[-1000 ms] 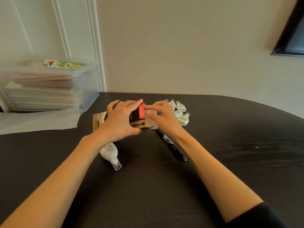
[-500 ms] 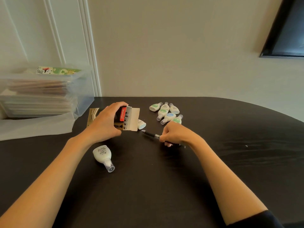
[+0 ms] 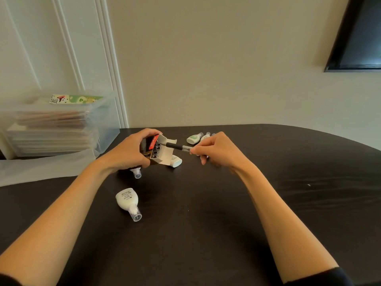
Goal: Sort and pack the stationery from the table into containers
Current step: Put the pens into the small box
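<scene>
Now, my remote read: black table (image 3: pixel 226 234) and clear bin (image 3: pixel 103 129) at far left unchanged. Left hand (image 3: pixel 127 151) grips pen box (image 3: pixel 154 141), now lifted off table and tilted, open end facing right. Right hand (image 3: pixel 214 150) pinches pen (image 3: pixel 175 145), picked off table half second ago, tip now at box mouth beside pens inside. I judge insertion under way. Correction tape (image 3: pixel 126 200) lies loose near me, more behind hands, all unsorted.

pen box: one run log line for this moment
left hand: holds box | right hand: pinches pen, tip at box mouth | step: pen not yet in | table: white bottle loose
</scene>
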A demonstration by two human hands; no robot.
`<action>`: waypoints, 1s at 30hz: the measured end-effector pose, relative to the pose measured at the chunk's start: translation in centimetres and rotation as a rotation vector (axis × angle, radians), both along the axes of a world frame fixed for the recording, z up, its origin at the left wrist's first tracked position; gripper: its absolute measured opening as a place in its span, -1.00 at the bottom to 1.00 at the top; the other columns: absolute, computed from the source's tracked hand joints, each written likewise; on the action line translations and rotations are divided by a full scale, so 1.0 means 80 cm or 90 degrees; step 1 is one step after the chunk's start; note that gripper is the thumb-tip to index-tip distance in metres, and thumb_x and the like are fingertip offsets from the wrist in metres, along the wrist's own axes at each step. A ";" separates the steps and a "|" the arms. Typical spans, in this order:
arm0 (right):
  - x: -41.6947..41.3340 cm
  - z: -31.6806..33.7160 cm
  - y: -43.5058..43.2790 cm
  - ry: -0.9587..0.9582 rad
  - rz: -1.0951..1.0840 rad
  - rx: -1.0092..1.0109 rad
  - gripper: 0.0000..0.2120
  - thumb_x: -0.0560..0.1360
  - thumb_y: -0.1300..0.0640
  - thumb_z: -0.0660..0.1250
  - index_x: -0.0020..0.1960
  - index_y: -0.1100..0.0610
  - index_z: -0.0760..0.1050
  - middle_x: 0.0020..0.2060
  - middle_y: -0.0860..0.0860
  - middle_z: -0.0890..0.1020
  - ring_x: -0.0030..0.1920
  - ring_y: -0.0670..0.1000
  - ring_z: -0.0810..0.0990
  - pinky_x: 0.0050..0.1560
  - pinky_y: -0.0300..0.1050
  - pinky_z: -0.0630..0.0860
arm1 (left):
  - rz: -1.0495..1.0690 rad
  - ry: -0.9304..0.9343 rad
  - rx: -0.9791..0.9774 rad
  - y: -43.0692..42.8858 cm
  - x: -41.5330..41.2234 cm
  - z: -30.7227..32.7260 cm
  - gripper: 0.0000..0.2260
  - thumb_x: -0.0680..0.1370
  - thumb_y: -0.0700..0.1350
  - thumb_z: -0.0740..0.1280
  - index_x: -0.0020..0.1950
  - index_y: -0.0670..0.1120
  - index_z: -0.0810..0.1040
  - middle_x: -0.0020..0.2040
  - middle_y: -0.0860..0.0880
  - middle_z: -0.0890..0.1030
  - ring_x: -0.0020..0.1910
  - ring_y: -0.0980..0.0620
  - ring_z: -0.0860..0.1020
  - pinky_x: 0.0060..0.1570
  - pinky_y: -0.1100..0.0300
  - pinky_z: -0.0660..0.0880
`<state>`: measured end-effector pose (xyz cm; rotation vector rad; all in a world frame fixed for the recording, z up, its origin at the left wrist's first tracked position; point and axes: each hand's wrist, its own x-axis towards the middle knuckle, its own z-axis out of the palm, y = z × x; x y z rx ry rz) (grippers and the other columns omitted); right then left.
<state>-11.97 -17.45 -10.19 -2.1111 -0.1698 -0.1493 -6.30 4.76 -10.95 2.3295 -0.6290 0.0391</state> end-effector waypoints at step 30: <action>0.025 0.012 0.006 -0.086 -0.008 -0.037 -0.92 0.41 0.25 0.39 -0.23 0.25 0.58 -0.37 0.20 0.64 -0.42 0.01 0.53 -0.37 -0.15 0.53 | -0.067 0.110 0.103 -0.036 0.002 0.021 -0.20 0.10 -0.20 0.31 0.37 0.02 0.35 0.32 0.02 0.40 0.24 0.14 0.30 0.18 0.22 0.22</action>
